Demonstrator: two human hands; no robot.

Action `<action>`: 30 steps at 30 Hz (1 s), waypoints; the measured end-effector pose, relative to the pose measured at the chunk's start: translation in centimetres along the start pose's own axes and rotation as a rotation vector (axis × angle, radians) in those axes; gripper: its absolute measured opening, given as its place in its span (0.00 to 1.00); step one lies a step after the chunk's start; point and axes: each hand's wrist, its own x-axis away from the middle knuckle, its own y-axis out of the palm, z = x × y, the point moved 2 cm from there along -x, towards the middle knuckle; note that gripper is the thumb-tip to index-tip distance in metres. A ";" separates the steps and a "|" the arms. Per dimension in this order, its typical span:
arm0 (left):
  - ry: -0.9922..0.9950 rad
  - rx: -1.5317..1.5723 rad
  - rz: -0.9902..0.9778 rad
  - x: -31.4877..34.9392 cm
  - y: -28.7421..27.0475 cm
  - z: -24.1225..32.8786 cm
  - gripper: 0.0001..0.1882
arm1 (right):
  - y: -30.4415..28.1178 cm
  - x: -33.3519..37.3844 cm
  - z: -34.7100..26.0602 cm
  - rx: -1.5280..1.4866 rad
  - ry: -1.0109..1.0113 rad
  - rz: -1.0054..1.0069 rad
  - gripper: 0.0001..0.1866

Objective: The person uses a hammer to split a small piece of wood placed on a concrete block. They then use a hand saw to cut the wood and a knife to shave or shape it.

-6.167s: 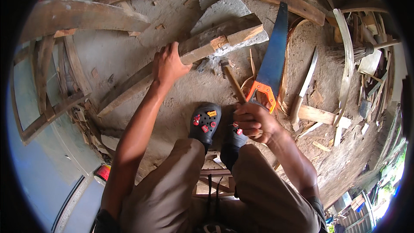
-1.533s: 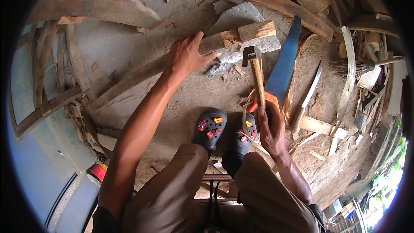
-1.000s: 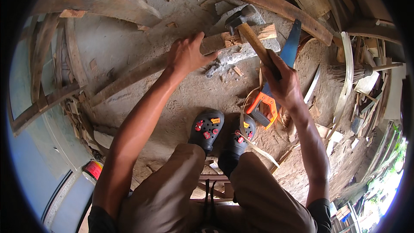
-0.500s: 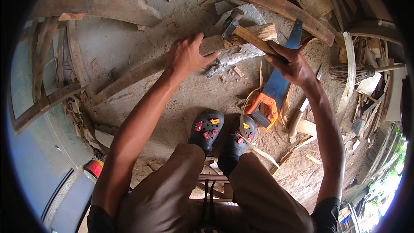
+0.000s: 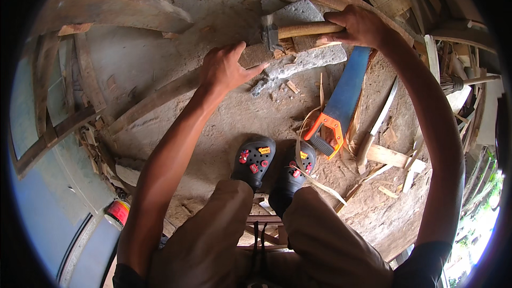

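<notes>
Head: right hand (image 5: pixel 360 25) now farther forward

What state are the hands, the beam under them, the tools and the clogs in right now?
Left hand, on the wooden beam, thumb spread
Right hand, closed around the hammer handle
Hammer, head at the beam's notch, contact unclear
Wooden beam, notched, lying over the concrete slab
Handsaw, lying unheld
Long knife, lying unheld, blade bare
Clogs, worn
</notes>
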 end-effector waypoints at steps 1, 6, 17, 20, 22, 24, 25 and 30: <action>-0.005 0.015 -0.005 0.0 0.0 0.0 0.31 | 0.1 0.0 0.2 0.010 -0.009 0.031 0.29; -0.014 0.023 -0.005 0.0 -0.5 0.0 0.30 | -0.4 -0.2 -0.5 -0.032 0.010 -0.037 0.27; 0.043 -0.007 0.064 0.3 -0.1 0.0 0.31 | 5.8 11.2 -12.8 -0.783 0.955 0.156 0.24; -0.022 0.028 0.001 0.1 0.3 0.2 0.35 | 8.6 16.2 -16.6 -0.977 1.084 0.244 0.25; -0.058 0.028 -0.046 0.3 0.4 0.4 0.38 | 10.0 18.6 -18.2 -1.028 1.139 0.392 0.26; -0.056 0.001 -0.038 0.3 0.2 0.4 0.38 | 12.9 21.4 -17.9 -0.845 1.219 0.427 0.26; -0.063 -0.011 -0.041 0.4 0.2 0.4 0.39 | 12.8 21.8 -17.5 -0.751 1.251 0.444 0.25; -0.057 -0.039 -0.050 0.3 0.4 0.1 0.41 | 14.9 25.2 -13.8 -0.655 1.408 0.498 0.19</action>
